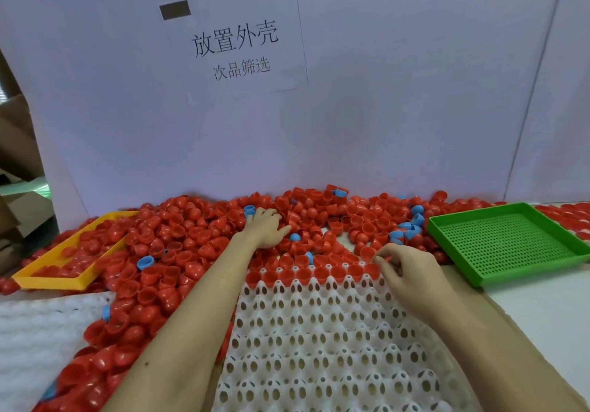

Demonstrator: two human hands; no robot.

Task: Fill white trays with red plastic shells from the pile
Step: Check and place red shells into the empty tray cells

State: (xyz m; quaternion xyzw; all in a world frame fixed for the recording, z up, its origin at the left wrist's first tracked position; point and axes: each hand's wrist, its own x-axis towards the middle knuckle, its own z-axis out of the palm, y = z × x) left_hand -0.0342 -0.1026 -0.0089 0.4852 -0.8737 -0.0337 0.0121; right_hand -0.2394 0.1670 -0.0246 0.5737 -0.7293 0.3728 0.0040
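A wide pile of red plastic shells (178, 245) covers the back of the table, with a few blue shells (145, 262) mixed in. In front of me lies a white tray (319, 341) with rows of holed cups. Its far row holds several red shells (321, 273), open side up. My left hand (265, 228) reaches into the pile, fingers spread over the shells. My right hand (412, 279) hovers at the tray's far right corner, fingers curled, its fingertips at a red shell (372, 269) in the far row.
A yellow tray (48, 279) half full of red shells sits at the left. A green perforated tray (510, 242) stands at the right. Another white tray (38, 331) lies at the near left. A white board with a printed sign stands behind the pile.
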